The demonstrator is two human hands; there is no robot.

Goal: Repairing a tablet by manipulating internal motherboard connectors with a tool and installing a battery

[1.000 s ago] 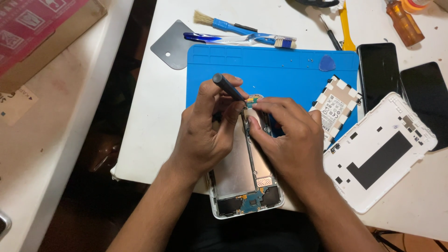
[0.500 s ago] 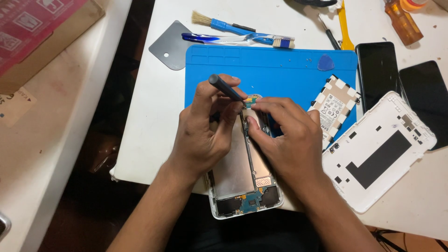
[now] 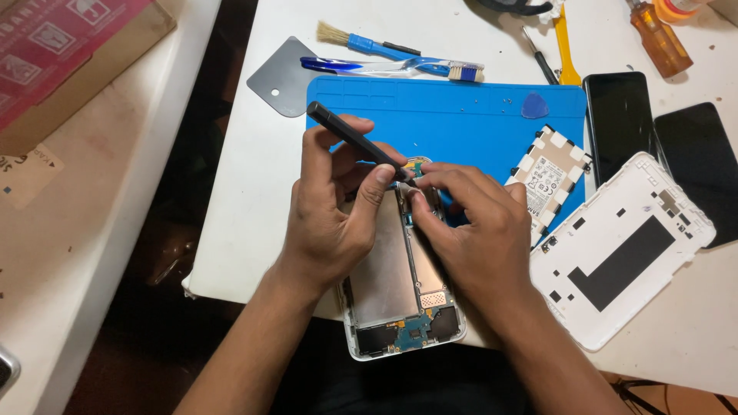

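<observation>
An opened tablet [image 3: 400, 292] with a white frame lies on the blue work mat [image 3: 461, 123], its metal plate and circuit boards bare. My left hand [image 3: 330, 207] grips a black screwdriver [image 3: 350, 137], its tip down on the tablet's upper part. My right hand [image 3: 477, 230] rests on the tablet's right side, fingertips pinched next to the screwdriver's tip. Whether those fingers hold a small part is hidden.
A white back cover [image 3: 623, 246] and a battery pack [image 3: 550, 173] lie to the right. Two dark phones [image 3: 619, 119] [image 3: 699, 161] sit beyond. Brushes [image 3: 369, 44], a grey scraper [image 3: 280, 73], a blue pick [image 3: 536, 106] and an amber-handled screwdriver [image 3: 652, 38] lie at the back. A cardboard box [image 3: 69, 54] sits left.
The screwdriver's handle has tilted further to the left in my left hand. My right hand's fingers stay at the tablet's top; the tablet has not moved.
</observation>
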